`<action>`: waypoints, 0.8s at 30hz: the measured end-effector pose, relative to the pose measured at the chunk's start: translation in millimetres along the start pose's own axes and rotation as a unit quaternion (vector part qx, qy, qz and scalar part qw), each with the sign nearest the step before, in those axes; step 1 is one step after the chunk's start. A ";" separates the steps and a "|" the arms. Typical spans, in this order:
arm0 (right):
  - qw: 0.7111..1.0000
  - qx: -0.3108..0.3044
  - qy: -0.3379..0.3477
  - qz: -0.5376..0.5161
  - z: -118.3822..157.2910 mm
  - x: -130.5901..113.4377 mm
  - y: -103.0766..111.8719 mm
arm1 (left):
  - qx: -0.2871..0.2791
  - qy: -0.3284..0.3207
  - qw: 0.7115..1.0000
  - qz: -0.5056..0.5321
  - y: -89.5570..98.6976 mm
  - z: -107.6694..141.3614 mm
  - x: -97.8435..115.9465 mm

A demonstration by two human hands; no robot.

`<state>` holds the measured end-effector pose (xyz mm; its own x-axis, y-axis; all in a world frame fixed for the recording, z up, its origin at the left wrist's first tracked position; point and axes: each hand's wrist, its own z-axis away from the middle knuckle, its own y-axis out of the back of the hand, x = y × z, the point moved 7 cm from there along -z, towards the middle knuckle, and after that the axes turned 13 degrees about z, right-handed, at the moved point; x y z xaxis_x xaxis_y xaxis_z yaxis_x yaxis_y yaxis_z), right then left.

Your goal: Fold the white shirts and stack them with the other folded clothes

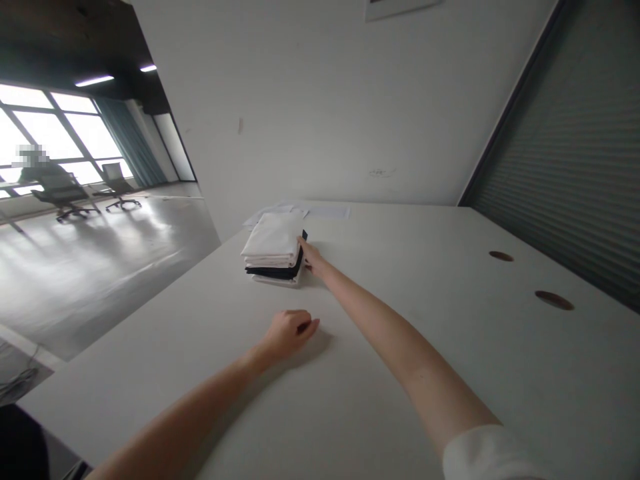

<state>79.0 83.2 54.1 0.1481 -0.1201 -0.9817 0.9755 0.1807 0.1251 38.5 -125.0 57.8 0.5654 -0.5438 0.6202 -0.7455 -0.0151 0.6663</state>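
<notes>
the folded cloth stack (273, 240) sits near the far left corner of the counter (425, 253). the right hand (311, 257), partly curled, touches its right side; grip unclear. the left hand (291, 330), loosely closed, looks empty.

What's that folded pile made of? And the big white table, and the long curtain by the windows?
The folded pile looks like matt cloth, maybe cotton: its layers bend in soft, rounded folds. The table seems to be smooth, coated board, perhaps laminate, because its top is flat and evenly white. The curtain looks like dull fabric, since it hangs in long pleats.
</notes>
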 end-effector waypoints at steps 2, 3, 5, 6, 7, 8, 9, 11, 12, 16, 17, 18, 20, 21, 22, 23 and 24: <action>1.000 0.009 0.001 0.021 7.9 0.7 11.9 | 0.150 0.000 0.988 0.026 40.0 -9.4 -7.0; 0.999 0.011 0.004 0.031 11.8 0.9 17.7 | 0.232 -0.002 0.972 0.030 63.6 -12.9 -12.2; 0.999 0.009 0.010 0.048 18.9 1.3 27.9 | 0.381 0.025 0.924 0.010 110.7 -17.2 -28.5; 0.998 0.005 0.012 0.054 22.3 1.7 32.1 | 0.436 0.067 0.898 0.003 131.1 -18.6 -41.3; 0.998 0.000 0.014 0.059 25.6 2.3 35.4 | 0.471 0.126 0.873 0.005 147.8 -19.8 -56.4; 0.998 -0.006 0.015 0.063 28.9 2.8 37.8 | 0.480 0.189 0.856 0.020 159.6 -22.0 -72.5; 0.998 -0.013 0.017 0.065 32.4 3.1 39.4 | 0.463 0.245 0.851 0.045 166.2 -25.8 -87.7; 0.997 -0.027 0.023 0.066 39.2 2.8 40.5 | 0.401 0.312 0.857 0.092 169.4 -35.0 -108.4; 0.997 -0.034 0.027 0.066 42.5 1.9 40.3 | 0.372 0.322 0.864 0.107 168.5 -40.0 -113.4; 0.996 -0.043 0.054 0.058 52.9 -8.9 37.4 | 0.349 0.311 0.880 0.081 167.4 -56.5 -111.0; 0.996 -0.044 0.063 0.054 55.0 -12.8 35.8 | 0.355 0.306 0.881 0.064 167.7 -61.1 -106.7; 0.995 -0.046 0.073 0.049 57.0 -16.8 33.6 | 0.360 0.299 0.882 0.045 167.8 -66.2 -101.2; 0.994 -0.053 0.090 0.036 61.5 -23.4 28.0 | 0.370 0.275 0.887 0.011 166.7 -77.6 -85.7; 0.993 -0.057 0.099 0.029 63.9 -25.7 25.4 | 0.371 0.252 0.894 -0.013 165.1 -84.3 -74.7; 0.992 -0.060 0.108 0.024 66.2 -27.2 23.5 | 0.369 0.219 0.902 -0.041 162.4 -91.2 -61.7; 0.992 -0.063 0.112 0.018 68.5 -27.5 22.7 | 0.362 0.178 0.912 -0.070 157.9 -98.1 -47.2; 0.992 -0.066 0.109 0.010 70.4 -26.5 23.3 | 0.351 0.131 0.922 -0.094 151.3 -104.5 -32.0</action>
<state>109.3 21.9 93.1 0.1145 0.0963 -0.9888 0.9409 0.3090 0.1390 -55.5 -22.2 182.0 0.7057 -0.2567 0.6604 -0.6181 -0.6787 0.3967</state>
